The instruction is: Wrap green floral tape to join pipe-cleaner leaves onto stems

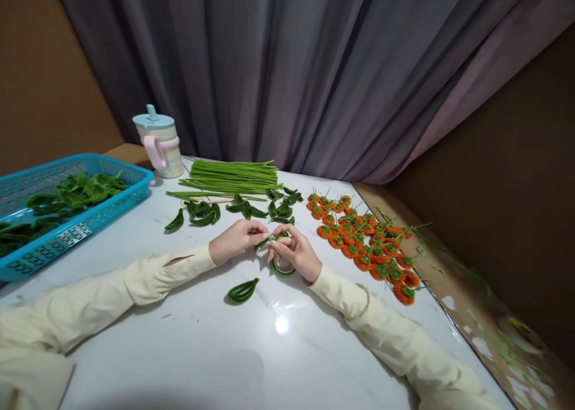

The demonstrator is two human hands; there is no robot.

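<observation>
My left hand (236, 240) and my right hand (300, 253) meet over the middle of the table, fingertips pinched together. Between them is a small dark green pipe-cleaner leaf (261, 244), partly covered by the fingers. Just under my right hand is a green ring like a roll of tape (283, 272); whether the hand grips it or it rests on the table, I cannot tell. One looped pipe-cleaner leaf (242, 291) lies nearer to me. Beyond my hands are several more dark green leaves (204, 212).
Light green pipe-cleaner stems (233, 176) lie bundled at the back. Orange pipe-cleaner persimmons with green tops (359, 233) spread along the right. At left stand a blue basket (112, 203) holding green leaves and a lidded cup (168, 158). A grey curtain (269, 69) hangs behind the white table (179, 350).
</observation>
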